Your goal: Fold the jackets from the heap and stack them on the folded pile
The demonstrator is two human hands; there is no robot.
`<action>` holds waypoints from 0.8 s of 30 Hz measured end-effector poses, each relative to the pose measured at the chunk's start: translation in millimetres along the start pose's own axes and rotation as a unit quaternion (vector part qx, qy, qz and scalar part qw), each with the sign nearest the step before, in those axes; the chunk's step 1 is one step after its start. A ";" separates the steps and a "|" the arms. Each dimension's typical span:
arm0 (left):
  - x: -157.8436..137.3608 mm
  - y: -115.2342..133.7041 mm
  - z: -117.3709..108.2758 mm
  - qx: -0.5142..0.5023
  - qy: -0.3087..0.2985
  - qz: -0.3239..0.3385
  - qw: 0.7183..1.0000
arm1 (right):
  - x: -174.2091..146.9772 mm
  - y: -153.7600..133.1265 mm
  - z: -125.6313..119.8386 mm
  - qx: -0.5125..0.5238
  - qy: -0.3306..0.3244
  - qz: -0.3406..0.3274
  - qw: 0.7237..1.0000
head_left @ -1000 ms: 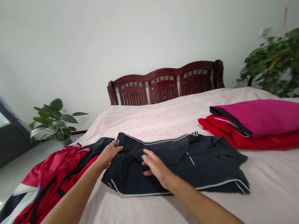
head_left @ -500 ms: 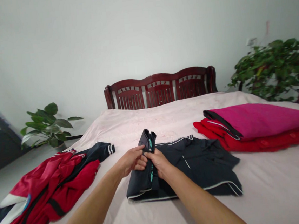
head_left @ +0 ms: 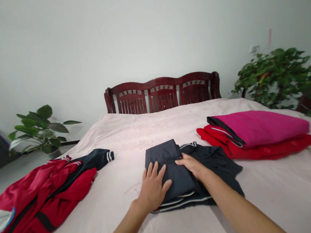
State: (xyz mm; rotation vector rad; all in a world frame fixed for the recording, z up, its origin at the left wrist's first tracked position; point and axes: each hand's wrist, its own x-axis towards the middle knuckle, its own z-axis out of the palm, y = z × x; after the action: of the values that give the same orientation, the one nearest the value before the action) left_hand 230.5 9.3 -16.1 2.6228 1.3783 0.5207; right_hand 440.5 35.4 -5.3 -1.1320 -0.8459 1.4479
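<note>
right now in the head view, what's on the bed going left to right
red and navy jacket → left hand pressing flat on the folded dark garment → right hand on the same garment → stack of folded red and magenta clothes

folded dark garment [head_left: 174, 169] on pink bed [head_left: 275, 193], left hand [head_left: 152, 186] and right hand [head_left: 192, 165] flat on it, red jacket [head_left: 42, 197] at left.
</note>
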 end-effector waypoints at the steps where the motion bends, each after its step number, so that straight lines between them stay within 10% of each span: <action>1: -1.3 6.3 3.0 0.014 -0.004 0.004 1.000 | -0.2 0.8 -5.1 -0.016 0.008 0.002 1.000; 9: -4.9 30.4 33.7 0.039 0.021 0.028 0.999 | -6.7 -1.4 -38.5 -0.310 0.117 -0.087 0.939; 13: -2.3 34.1 39.7 0.041 0.020 0.015 0.999 | -17.8 -11.1 -12.0 -0.500 0.216 -0.228 0.807; 16: -0.1 38.5 37.9 0.051 0.007 0.006 0.999 | -17.5 -13.9 28.4 -0.614 0.160 -0.310 0.708; 24: -14.7 33.4 35.4 0.032 -0.017 0.053 0.998 | 29.5 12.4 19.2 -0.696 0.077 -0.166 0.694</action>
State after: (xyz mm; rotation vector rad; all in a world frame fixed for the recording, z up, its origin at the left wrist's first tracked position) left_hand 261.3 -20.3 -43.5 2.7542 1.2706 0.4498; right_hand 418.8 63.5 -17.0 -1.9557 -2.0104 0.1416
